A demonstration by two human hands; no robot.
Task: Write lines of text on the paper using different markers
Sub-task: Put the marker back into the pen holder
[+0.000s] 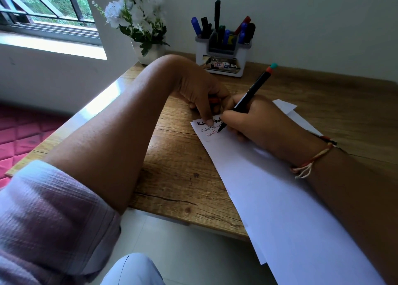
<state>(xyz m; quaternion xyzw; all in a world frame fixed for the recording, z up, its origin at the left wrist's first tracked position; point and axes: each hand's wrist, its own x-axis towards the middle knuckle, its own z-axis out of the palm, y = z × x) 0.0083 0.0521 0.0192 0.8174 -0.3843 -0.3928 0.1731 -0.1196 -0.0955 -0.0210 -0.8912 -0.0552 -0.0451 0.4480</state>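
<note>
A white sheet of paper (pixel 269 194) lies slanted on the wooden desk (pixel 172 166). Its top corner carries a bold black line and two thinner lines, the lowest in red. My right hand (pixel 256 127) grips a black marker (pixel 247 95) with a red and teal end, tip down on the paper at the third line. My left hand (pixel 200 95) presses a fingertip on the paper's top left corner and holds a small red thing, seemingly a cap (pixel 214 100), in its curled fingers.
A white holder (pixel 224 54) with several markers stands at the back of the desk by the wall. A white pot of white flowers (pixel 142 26) is at the back left corner. More paper (pixel 286 107) shows beyond my right hand. The paper overhangs the desk's near edge.
</note>
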